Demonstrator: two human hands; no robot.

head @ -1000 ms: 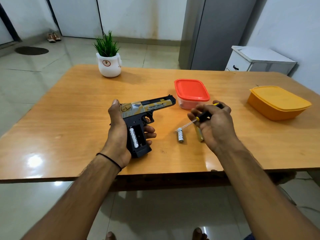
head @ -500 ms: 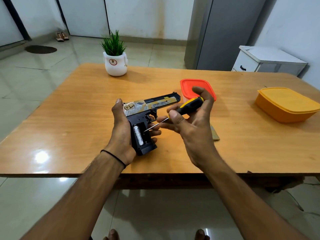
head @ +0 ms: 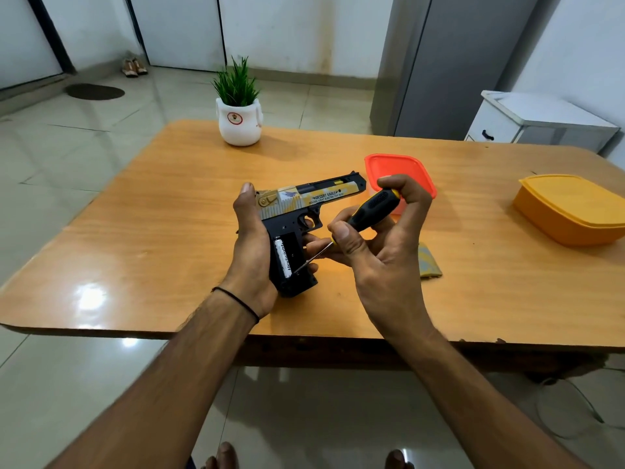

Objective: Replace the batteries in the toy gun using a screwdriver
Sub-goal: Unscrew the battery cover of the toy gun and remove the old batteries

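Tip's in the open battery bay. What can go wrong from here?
1. The screwdriver tip sits against the battery; a slip may jab the left hand, whose fingers wrap the toy gun grip.
2. The battery could spring out and roll off the table.

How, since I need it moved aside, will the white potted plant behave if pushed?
The potted plant probably slides rather than tips: its pot looks squat and wide, the table glossy. The grass tuft looks light, so hardly top-heavy. If ceramic, it could chip; material unclear.

toy gun slide: "DESERT EAGLE" | battery: lettering unclear
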